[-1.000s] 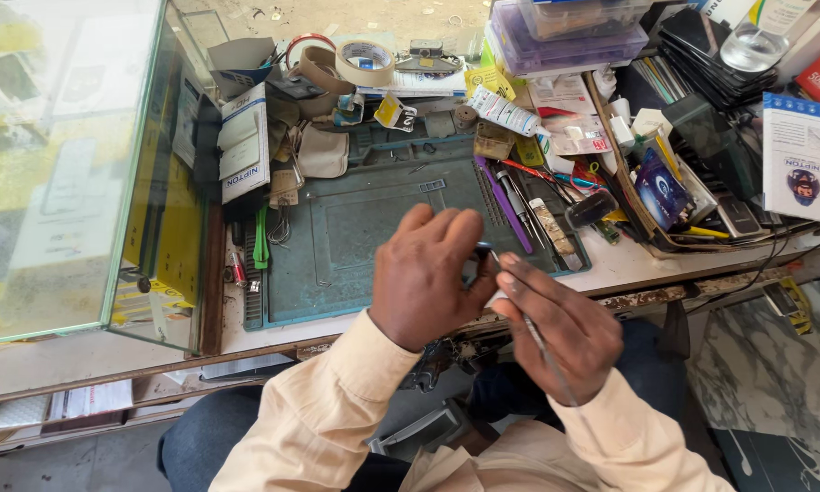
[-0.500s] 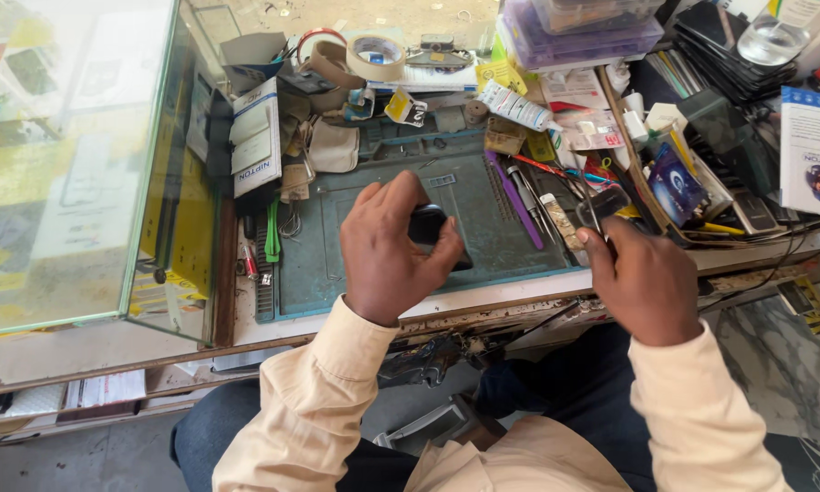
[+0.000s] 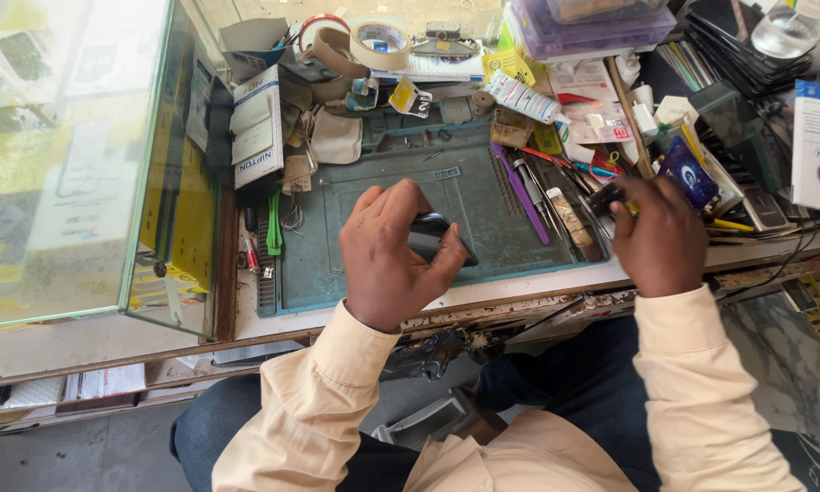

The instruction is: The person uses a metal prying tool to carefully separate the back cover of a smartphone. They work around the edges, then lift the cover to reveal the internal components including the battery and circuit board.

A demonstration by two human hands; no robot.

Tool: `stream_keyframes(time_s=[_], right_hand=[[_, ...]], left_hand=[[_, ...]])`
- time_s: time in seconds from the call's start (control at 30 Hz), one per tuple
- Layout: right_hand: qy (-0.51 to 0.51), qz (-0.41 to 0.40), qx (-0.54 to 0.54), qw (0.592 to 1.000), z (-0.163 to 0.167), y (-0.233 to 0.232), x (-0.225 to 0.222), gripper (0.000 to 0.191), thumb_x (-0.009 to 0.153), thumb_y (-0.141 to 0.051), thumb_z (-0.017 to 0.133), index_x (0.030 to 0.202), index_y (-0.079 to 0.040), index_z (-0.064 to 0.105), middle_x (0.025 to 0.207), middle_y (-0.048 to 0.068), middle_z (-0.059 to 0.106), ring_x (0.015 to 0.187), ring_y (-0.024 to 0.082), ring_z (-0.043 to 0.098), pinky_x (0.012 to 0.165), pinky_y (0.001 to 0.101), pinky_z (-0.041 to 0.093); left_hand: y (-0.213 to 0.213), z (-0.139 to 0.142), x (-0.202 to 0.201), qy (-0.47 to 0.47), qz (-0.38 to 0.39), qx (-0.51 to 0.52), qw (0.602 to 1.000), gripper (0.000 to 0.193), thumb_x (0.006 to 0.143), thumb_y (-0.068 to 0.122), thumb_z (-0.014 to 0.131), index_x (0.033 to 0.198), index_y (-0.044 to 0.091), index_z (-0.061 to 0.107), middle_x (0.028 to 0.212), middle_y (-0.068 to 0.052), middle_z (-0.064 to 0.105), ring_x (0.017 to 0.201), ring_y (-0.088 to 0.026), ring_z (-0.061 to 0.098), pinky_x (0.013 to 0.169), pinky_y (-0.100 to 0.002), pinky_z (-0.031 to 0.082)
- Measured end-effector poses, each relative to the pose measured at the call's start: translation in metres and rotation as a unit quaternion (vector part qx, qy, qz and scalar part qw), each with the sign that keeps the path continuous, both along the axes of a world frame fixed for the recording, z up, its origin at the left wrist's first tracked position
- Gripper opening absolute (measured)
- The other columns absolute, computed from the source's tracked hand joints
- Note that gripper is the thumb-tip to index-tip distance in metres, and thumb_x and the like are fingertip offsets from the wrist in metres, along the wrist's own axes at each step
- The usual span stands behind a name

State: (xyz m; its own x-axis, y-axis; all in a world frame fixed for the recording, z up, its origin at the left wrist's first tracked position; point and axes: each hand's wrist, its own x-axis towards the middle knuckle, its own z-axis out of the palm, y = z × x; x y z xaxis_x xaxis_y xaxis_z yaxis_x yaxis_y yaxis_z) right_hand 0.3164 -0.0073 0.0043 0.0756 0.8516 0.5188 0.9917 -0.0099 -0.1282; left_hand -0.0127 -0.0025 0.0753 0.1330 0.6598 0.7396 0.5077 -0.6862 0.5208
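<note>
Over green mat: left hand grips dark phone; purple box behind.

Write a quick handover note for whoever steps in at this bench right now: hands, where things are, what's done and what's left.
Left hand: holds a small dark device above the green work mat.
Right hand: at the tool clutter on the mat's right edge, fingers on a small dark item; grip unclear.
Purple pry tool lies on the mat's right part; tape roll at the back.
Done: device picked up.
Left: device looks unopened; hard to tell more.
</note>
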Motion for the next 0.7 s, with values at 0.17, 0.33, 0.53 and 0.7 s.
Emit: stream_keyframes(time_s=[0.17,0.33,0.53,0.7], right_hand=[[-0.018,0.031,-0.042,0.998,0.004,0.010,0.008,0.056,0.083,-0.019,0.083,0.135,-0.010,0.066,0.123,0.014,0.067,0.098,0.037,0.068,0.070,0.0490,0.055],[0.019,0.049,0.000,0.999,0.003,0.010,0.008,0.049,0.083,-0.015,0.086,0.129,-0.013,0.069,0.111,0.013,0.068,0.093,0.034,0.068,0.075,0.0457,0.056],[0.178,0.085,0.050,0.979,0.006,0.002,-0.009,0.017,0.099,-0.010,0.079,0.111,-0.010,0.066,0.094,0.010,0.069,0.082,0.024,0.069,0.074,0.0364,0.054],[0.560,0.272,-0.036,0.782,0.027,-0.006,-0.063,0.035,0.096,-0.007,0.063,0.130,-0.015,0.058,0.102,0.000,0.072,0.077,0.007,0.070,0.058,0.0209,0.057]], left_hand=[[0.000,-0.001,0.001,0.001,-0.007,-0.003,1.000,0.032,0.074,0.015,0.081,0.086,0.007,0.052,0.079,-0.008,0.058,0.071,-0.031,0.053,0.066,-0.042,0.044],[0.002,-0.002,-0.002,-0.008,-0.002,0.000,1.000,0.032,0.074,0.015,0.081,0.086,0.007,0.053,0.078,-0.008,0.058,0.072,-0.031,0.054,0.066,-0.043,0.044],[0.005,-0.005,-0.006,-0.027,-0.008,-0.002,1.000,0.032,0.073,0.014,0.082,0.086,0.007,0.053,0.078,-0.008,0.058,0.074,-0.032,0.055,0.067,-0.043,0.046],[0.009,-0.007,-0.008,-0.024,-0.018,0.004,1.000,0.032,0.074,0.014,0.081,0.087,0.007,0.054,0.079,-0.008,0.059,0.076,-0.032,0.057,0.068,-0.043,0.046]])
